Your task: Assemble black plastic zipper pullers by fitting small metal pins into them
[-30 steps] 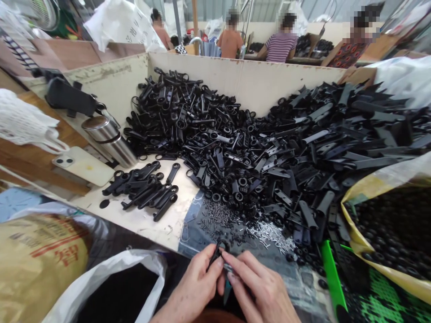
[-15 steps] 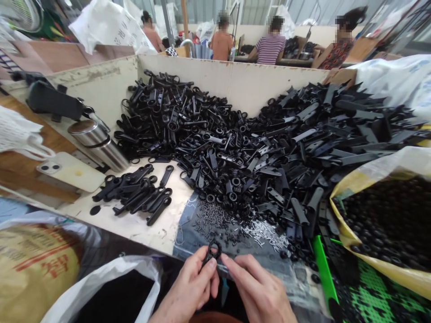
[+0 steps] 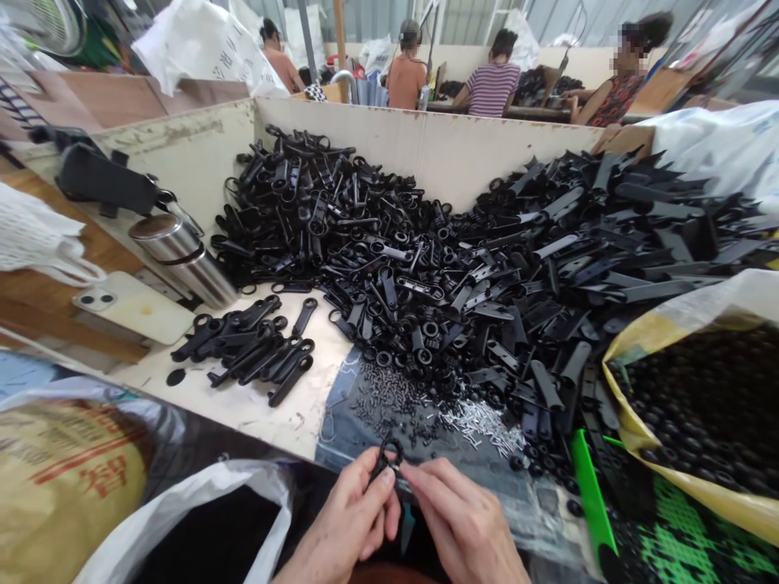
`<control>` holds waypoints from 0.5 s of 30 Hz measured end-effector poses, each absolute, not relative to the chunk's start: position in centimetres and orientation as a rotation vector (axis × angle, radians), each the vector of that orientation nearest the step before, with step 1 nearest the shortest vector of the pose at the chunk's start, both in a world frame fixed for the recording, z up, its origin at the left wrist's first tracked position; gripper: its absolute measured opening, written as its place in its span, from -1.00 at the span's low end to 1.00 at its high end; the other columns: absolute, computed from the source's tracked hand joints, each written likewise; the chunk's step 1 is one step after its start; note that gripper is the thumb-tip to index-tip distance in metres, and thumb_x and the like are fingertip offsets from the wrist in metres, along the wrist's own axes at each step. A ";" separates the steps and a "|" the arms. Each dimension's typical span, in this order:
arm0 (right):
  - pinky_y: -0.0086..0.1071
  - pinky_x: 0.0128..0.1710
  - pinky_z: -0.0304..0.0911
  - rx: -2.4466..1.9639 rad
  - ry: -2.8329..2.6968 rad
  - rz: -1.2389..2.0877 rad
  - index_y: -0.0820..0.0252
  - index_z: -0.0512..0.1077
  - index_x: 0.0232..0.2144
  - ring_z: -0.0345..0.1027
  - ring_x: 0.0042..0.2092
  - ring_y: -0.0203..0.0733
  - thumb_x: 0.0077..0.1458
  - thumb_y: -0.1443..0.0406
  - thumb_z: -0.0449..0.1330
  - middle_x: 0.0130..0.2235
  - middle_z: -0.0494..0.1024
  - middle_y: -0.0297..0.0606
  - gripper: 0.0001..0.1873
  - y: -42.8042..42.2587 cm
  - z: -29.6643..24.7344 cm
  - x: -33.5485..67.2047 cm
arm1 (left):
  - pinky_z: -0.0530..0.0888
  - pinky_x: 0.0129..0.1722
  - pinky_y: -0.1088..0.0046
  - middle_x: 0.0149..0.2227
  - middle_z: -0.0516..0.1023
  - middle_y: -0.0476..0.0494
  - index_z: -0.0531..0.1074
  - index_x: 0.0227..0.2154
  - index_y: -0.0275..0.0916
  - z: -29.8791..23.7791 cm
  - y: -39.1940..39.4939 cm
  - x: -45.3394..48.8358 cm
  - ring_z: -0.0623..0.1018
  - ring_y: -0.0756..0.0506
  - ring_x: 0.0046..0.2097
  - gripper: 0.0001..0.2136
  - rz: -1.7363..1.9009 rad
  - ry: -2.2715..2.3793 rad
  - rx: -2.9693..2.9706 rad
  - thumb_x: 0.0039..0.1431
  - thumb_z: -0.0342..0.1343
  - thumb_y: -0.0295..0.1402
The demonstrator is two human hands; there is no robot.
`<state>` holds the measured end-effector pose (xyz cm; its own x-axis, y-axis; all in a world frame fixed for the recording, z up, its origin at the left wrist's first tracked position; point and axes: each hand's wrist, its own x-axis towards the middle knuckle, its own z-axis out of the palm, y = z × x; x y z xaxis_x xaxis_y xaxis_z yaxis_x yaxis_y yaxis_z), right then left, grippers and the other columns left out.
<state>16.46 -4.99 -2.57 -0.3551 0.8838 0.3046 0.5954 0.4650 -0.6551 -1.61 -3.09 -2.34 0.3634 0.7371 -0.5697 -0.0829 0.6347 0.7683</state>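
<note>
My left hand (image 3: 346, 519) pinches a small black plastic pull (image 3: 386, 459) with a ring end, between thumb and forefinger. The fingertips of my right hand (image 3: 456, 519) touch the pull from the right, and its lower part is hidden by my fingers. Just beyond my hands, a denim cloth (image 3: 346, 397) holds loose black pins (image 3: 386, 393) and silver metal pins (image 3: 480, 423). A large heap of black ringed pulls (image 3: 377, 259) fills the pale board tray (image 3: 426, 154), merging into longer flat black tabs (image 3: 608, 235) on the right.
A small group of black pulls (image 3: 249, 345) lies on the pale board, near a steel flask (image 3: 182, 259) and a phone (image 3: 134, 308). A yellow sack of round black parts (image 3: 694, 405) stands right, with a green strip (image 3: 590, 495) beside it. Co-workers (image 3: 492, 89) sit beyond the tray.
The view has swung slightly. The small black pull has turned between my fingers, and its ring shows more clearly than a second ago.
</note>
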 end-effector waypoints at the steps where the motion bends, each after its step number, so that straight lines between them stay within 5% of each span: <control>1: -0.47 -0.29 0.49 -1.244 -2.090 0.590 0.18 0.47 0.08 0.58 -0.25 -0.19 0.45 0.41 -0.06 -0.20 0.59 -0.15 -0.65 -5.0 -2.7 16.5 | -0.13 -0.67 0.53 -0.61 0.39 0.15 0.30 -0.14 -0.23 -2.5 -3.2 -1.5 0.02 0.16 -0.68 -0.47 0.595 1.086 0.700 0.18 0.16 0.18; 9: -0.49 -0.43 0.39 -1.309 -2.160 0.471 0.20 0.52 0.00 0.54 -0.39 -0.22 0.52 0.31 -0.16 -0.33 0.56 -0.20 -0.57 -5.0 -3.2 16.1 | -0.14 -0.65 0.55 -0.63 0.33 0.19 0.31 -0.18 -0.21 -2.9 -3.5 -0.8 0.00 0.15 -0.66 -0.40 0.609 1.164 0.630 0.05 0.19 0.26; 15: -0.50 -0.43 0.37 -1.297 -2.188 0.531 0.22 0.51 0.01 0.48 -0.43 -0.27 0.53 0.33 -0.19 -0.35 0.53 -0.22 -0.55 -4.8 -3.1 16.2 | -0.13 -0.65 0.57 -0.62 0.30 0.19 0.32 -0.25 -0.19 -2.9 -3.3 -0.9 0.01 0.15 -0.66 -0.49 0.591 1.160 0.693 0.16 0.14 0.21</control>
<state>16.24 -4.80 -3.12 -0.3934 0.8859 0.2460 0.6748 0.4599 -0.5772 -0.88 -3.32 -2.91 0.2957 0.7331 -0.6124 -0.0647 0.6550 0.7528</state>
